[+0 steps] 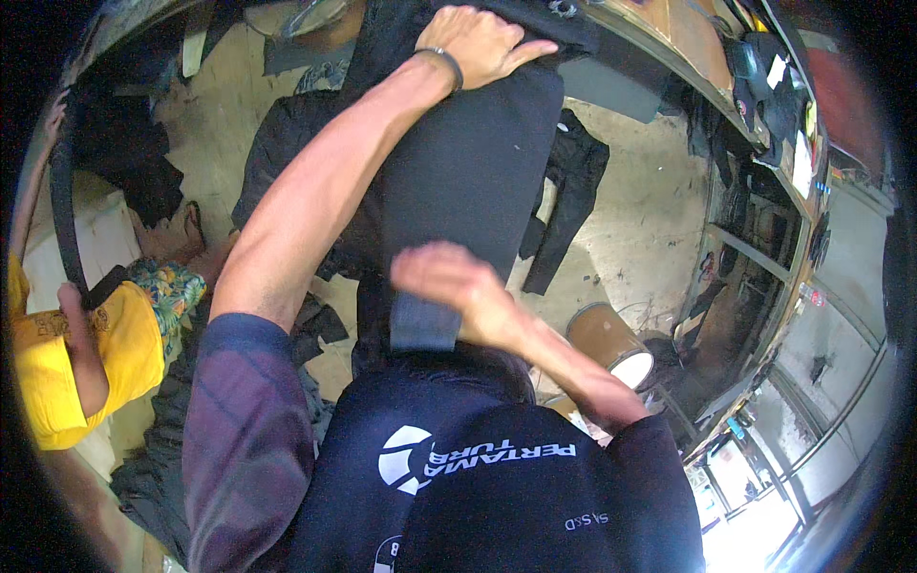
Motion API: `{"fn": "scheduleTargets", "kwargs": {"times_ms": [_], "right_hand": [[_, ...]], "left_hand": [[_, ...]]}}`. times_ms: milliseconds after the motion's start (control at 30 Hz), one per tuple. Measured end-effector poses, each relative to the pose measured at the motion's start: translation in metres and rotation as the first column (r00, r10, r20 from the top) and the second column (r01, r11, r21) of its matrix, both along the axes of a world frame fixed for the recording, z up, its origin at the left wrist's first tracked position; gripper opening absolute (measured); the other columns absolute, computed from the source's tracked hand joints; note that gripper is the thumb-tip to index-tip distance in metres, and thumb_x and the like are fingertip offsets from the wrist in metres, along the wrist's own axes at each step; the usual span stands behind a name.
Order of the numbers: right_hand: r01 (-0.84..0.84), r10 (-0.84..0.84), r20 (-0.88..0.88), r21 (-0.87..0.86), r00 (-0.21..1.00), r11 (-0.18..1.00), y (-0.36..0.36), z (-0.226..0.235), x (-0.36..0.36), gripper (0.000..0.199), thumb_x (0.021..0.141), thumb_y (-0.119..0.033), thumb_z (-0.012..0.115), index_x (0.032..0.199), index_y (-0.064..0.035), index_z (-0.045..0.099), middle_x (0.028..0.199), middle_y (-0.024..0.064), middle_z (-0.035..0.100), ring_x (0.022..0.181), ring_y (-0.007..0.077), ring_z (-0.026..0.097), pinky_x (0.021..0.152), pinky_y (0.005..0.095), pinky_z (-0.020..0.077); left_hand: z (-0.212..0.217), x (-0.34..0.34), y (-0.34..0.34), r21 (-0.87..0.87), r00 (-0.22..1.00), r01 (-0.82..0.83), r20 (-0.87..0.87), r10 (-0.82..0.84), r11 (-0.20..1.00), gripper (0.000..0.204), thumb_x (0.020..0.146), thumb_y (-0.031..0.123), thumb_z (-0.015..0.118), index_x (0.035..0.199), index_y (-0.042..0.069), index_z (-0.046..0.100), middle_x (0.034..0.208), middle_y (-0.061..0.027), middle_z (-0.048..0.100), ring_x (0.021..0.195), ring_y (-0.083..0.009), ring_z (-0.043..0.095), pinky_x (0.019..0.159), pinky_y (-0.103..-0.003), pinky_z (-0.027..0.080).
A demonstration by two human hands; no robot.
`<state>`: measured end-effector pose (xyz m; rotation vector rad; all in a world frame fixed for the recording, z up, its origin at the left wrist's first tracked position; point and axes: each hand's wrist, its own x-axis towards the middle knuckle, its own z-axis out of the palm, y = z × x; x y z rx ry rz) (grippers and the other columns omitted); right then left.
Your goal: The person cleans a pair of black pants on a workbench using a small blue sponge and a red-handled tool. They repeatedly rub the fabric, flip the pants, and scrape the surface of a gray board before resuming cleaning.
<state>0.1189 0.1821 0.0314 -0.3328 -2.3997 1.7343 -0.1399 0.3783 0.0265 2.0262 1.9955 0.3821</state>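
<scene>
A long black cloth piece (458, 172), smooth on top, runs away from my body, with a greyer band (420, 325) across its near end. What supports it is hidden. At the far end my left hand (478, 46) is closed on the dark cloth, back of the hand up and thumb stuck out to the right. A dark band circles that wrist. Near my body my right hand (447, 282) lies over the near end of the cloth, just above the greyer band. Its fingers are stretched out together, somewhat blurred, and grasp nothing I can see.
Dark garments (568, 191) lie on the pale floor on both sides. A brown cylindrical container (607, 339) stands at the right, near a cluttered shelf frame (755, 248). At the left sits another person in a yellow shirt (115, 353).
</scene>
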Motion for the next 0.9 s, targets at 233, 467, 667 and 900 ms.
{"fn": "scheduleTargets", "kwargs": {"times_ms": [233, 467, 667, 900], "right_hand": [[-0.122, 0.136, 0.053, -0.206, 0.989, 0.971, -0.006, 0.031, -0.01, 0.066, 0.07, 0.0, 0.075, 0.135, -0.005, 0.074, 0.148, 0.0127, 0.069, 0.146, 0.0296, 0.058, 0.126, 0.0515, 0.0397], [0.148, -0.148, -0.012, 0.184, 0.989, 0.972, 0.046, 0.027, -0.043, 0.07, 0.069, -0.011, 0.073, 0.138, -0.0041, 0.072, 0.146, 0.0154, 0.069, 0.145, 0.0348, 0.057, 0.125, 0.0525, 0.0386], [-0.004, 0.005, -0.019, 0.069, 1.0, 0.998, 0.03, 0.028, -0.018, 0.072, 0.068, -0.014, 0.08, 0.139, -0.0075, 0.072, 0.149, 0.0154, 0.067, 0.145, 0.0327, 0.058, 0.126, 0.0522, 0.0388], [-0.098, 0.105, 0.021, -0.231, 0.994, 0.968, -0.05, -0.004, 0.044, 0.075, 0.067, -0.015, 0.079, 0.142, -0.0094, 0.072, 0.149, 0.014, 0.067, 0.145, 0.031, 0.059, 0.124, 0.0508, 0.0416]], "left_hand": [[0.008, 0.004, 0.021, -0.004, 0.995, -0.093, 0.032, 0.093, 0.996, 0.074, 0.111, 0.06, 0.039, 0.09, 0.006, 0.084, 0.088, -0.0232, 0.079, 0.086, -0.0417, 0.078, 0.08, -0.053, 0.06], [0.018, 0.001, 0.017, -0.112, 0.998, -0.057, -0.018, 0.055, 0.992, 0.075, 0.111, 0.061, 0.038, 0.09, 0.005, 0.084, 0.088, -0.0234, 0.079, 0.086, -0.0425, 0.077, 0.08, -0.053, 0.059], [0.025, 0.0, 0.034, -0.021, 0.996, -0.084, -0.008, 0.084, 0.996, 0.074, 0.111, 0.061, 0.038, 0.091, 0.006, 0.084, 0.087, -0.0226, 0.078, 0.083, -0.0419, 0.077, 0.077, -0.053, 0.059], [0.025, 0.001, 0.028, -0.025, 0.991, -0.106, -0.084, 0.103, 0.994, 0.073, 0.11, 0.06, 0.039, 0.088, 0.007, 0.083, 0.085, -0.022, 0.078, 0.081, -0.0411, 0.077, 0.075, -0.053, 0.059]]}}
